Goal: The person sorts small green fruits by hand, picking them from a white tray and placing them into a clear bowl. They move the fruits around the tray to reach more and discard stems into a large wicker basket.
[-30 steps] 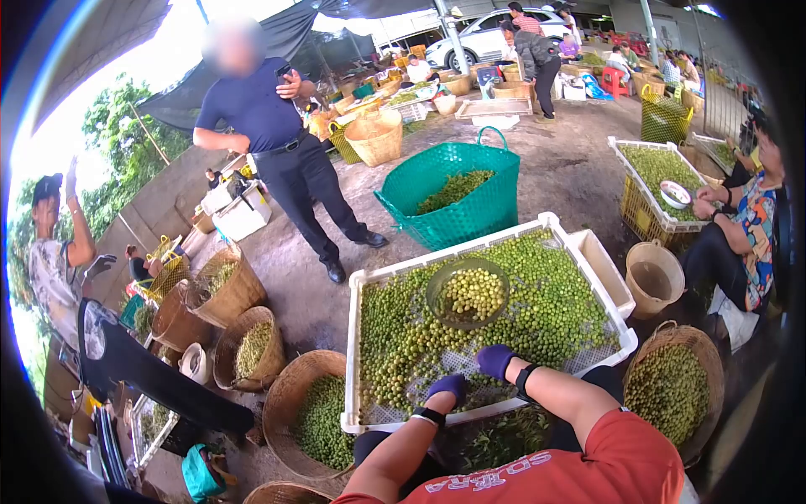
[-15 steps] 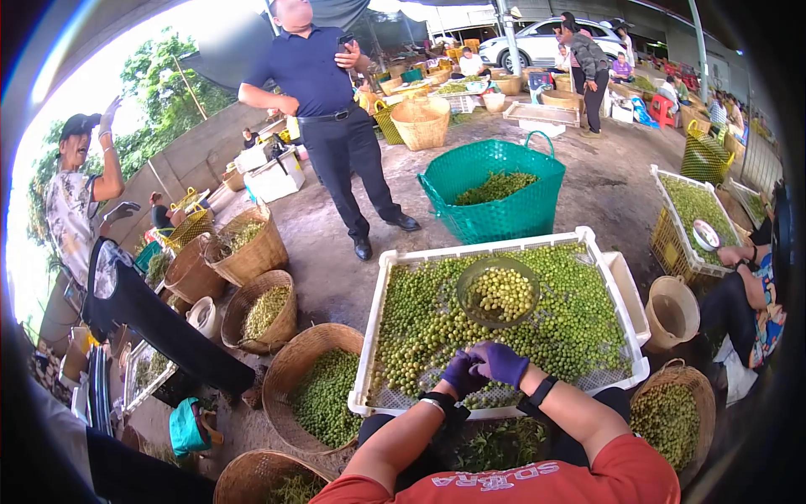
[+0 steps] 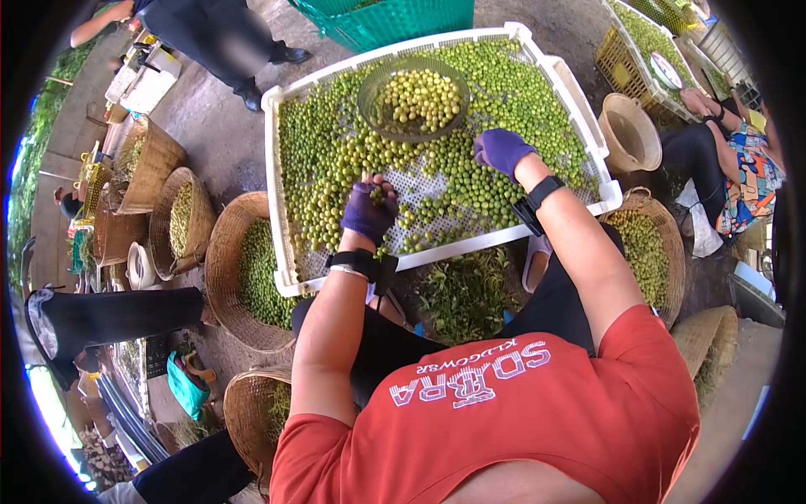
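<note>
A white slotted plastic tray (image 3: 442, 267) lies across my lap, spread with small round green fruits (image 3: 512, 202). At its far middle sits a see-through mesh bowl (image 3: 369, 105) of paler, yellowish fruits (image 3: 422, 98). My left hand (image 3: 369, 212), in a purple glove with bare fingertips, is over the near left part of the tray; its fingers curl around a few green fruits. To the right, my right hand (image 3: 504, 154), also gloved, is closed in a fist above the fruit. Whatever it may hold is hidden. Bare slotted tray floor shows between the hands.
Wicker baskets of fruit stand left (image 3: 243, 315) and right (image 3: 663, 244) of the tray. A beige bucket (image 3: 630, 134) is at the right, near a seated person (image 3: 739, 168). Beyond the tray are a green woven basket (image 3: 395, 23) and a standing person's dark trousers (image 3: 206, 38).
My view has tilted down. My hands, together at the tray's near edge before, have moved apart, left hand to the left and right hand forward and right.
</note>
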The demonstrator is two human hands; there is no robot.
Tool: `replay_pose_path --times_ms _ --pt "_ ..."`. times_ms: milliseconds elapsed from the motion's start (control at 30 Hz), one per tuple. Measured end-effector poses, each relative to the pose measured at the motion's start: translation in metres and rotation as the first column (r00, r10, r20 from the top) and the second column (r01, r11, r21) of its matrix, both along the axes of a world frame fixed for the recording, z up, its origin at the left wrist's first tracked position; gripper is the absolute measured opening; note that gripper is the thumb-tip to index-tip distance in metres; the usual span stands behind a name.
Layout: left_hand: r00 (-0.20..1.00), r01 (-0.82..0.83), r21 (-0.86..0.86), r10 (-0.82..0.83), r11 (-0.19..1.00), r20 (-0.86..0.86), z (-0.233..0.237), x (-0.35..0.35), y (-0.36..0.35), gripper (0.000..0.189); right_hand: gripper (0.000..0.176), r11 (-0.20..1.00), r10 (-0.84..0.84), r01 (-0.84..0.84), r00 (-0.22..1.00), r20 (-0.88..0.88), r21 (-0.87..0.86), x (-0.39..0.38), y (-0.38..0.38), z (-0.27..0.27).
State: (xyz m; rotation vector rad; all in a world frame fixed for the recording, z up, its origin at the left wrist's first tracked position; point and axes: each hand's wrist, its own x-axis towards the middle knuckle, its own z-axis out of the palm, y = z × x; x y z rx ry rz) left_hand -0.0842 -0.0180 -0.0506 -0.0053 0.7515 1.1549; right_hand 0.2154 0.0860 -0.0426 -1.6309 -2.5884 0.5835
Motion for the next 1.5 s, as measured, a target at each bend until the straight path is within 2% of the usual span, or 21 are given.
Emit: replay_pose_path --times_ms 33,100,233,300,333,367,433,467,500,600,633,700,800,967,1100,1167,1233,1333,1400,1467,1500 --pt "0.997 -0.081 0.005 0.081 0.997 0.004 -0.005 0.000 0.001 0.015 0.012 1.000 0.009 -0.008 0.999 -0.032 0.006 -0.003 -0.002 -0.007" --pt "0.989 -0.016 0.045 0.023 0.999 -0.146 -0.009 0.000 0.003 0.013 0.012 0.999 0.026 -0.023 0.994 -0.102 0.031 -0.018 -0.004 -0.014" --pt "0.976 0.041 -0.054 -0.051 0.998 -0.209 -0.005 0.010 0.003 0.016 0.012 0.934 0.171 -0.191 0.981 0.091 0.302 -0.044 -0.010 -0.034" --pt "0.964 0.077 -0.092 -0.097 0.993 -0.248 0.004 0.013 0.001 0.015 0.012 0.946 0.137 -0.163 0.985 0.108 0.281 -0.051 -0.013 -0.032" --pt "0.914 0.136 -0.024 -0.135 0.990 -0.383 -0.005 0.011 0.001 0.013 0.012 0.951 0.118 -0.146 0.986 0.117 0.274 -0.053 -0.013 -0.030" --pt "0.763 0.240 -0.040 -0.214 0.970 -0.609 -0.002 0.012 0.003 0.017 0.012 0.956 0.122 -0.152 0.984 0.132 0.251 -0.055 -0.014 -0.028" --pt "0.299 0.409 -0.157 -0.295 0.899 -0.907 0.007 0.019 0.013 0.027 0.012 0.966 0.135 -0.166 0.978 0.162 0.197 -0.058 -0.017 -0.028" --pt "0.014 0.512 -0.123 -0.151 0.850 -0.988 0.006 0.023 0.019 0.039 0.015 0.971 0.121 -0.158 0.972 0.202 0.180 -0.061 -0.018 -0.028" --pt "-0.134 0.561 -0.138 -0.075 0.816 -0.988 0.004 0.030 0.024 0.043 0.017 0.975 0.115 -0.146 0.976 0.182 0.168 -0.061 -0.019 -0.026" --pt "-0.434 0.631 -0.310 -0.007 0.711 -0.901 0.017 0.054 0.042 0.053 0.020 0.981 0.088 -0.103 0.992 0.095 0.167 -0.052 -0.018 -0.023" --pt "-0.495 0.632 -0.394 -0.044 0.668 -0.868 0.020 0.060 0.048 0.051 0.021 0.978 0.079 -0.086 0.996 0.045 0.188 -0.047 -0.014 -0.026" --pt "-0.596 0.621 -0.425 0.044 0.658 -0.802 0.007 0.068 0.058 0.038 0.021 0.972 0.096 -0.091 0.995 -0.016 0.216 -0.046 -0.012 -0.027" --pt "-0.717 0.525 -0.591 -0.055 0.613 -0.695 -0.006 0.070 0.073 0.026 0.021 0.959 0.158 -0.152 0.987 -0.007 0.239 -0.055 -0.015 -0.035" --pt "-0.724 0.532 -0.579 -0.022 0.618 -0.689 -0.012 0.068 0.072 0.024 0.022 0.969 0.156 -0.179 0.978 0.135 0.172 -0.072 -0.030 -0.025" --pt "-0.731 0.555 -0.633 -0.045 0.540 -0.680 -0.005 0.064 0.069 0.027 0.026 0.975 0.144 -0.162 0.982 0.123 0.151 -0.069 -0.037 -0.024" --pt "-0.675 0.605 -0.579 -0.034 0.547 -0.737 -0.004 0.060 0.069 0.029 0.027 0.974 0.135 -0.152 0.984 0.113 0.165 -0.067 -0.038 -0.028" --pt "-0.631 0.697 -0.559 0.014 0.448 -0.776 0.008 0.056 0.067 0.027 0.027 0.977 0.101 -0.121 0.988 0.117 0.175 -0.066 -0.036 -0.033" --pt "-0.450 0.649 -0.523 -0.275 0.553 -0.850 0.011 0.059 0.062 0.023 0.026 0.986 0.077 -0.087 0.994 0.074 0.143 -0.061 -0.033 -0.033" --pt "-0.436 0.745 -0.452 -0.154 0.492 -0.887 0.007 0.052 0.060 0.020 0.026 0.996 0.053 -0.054 0.999 0.007 0.076 -0.058 -0.029 -0.024" --pt "-0.601 0.780 -0.528 0.167 0.334 -0.782 0.008 0.050 0.059 0.012 0.026 0.993 -0.116 0.104 0.947 -0.299 -0.058 -0.058 -0.023 -0.019" --pt "-0.630 0.776 -0.564 0.341 0.281 -0.698 0.011 0.050 0.057 0.011 0.026 0.977 -0.208 0.164 0.878 -0.430 -0.139 -0.058 -0.022 -0.015"
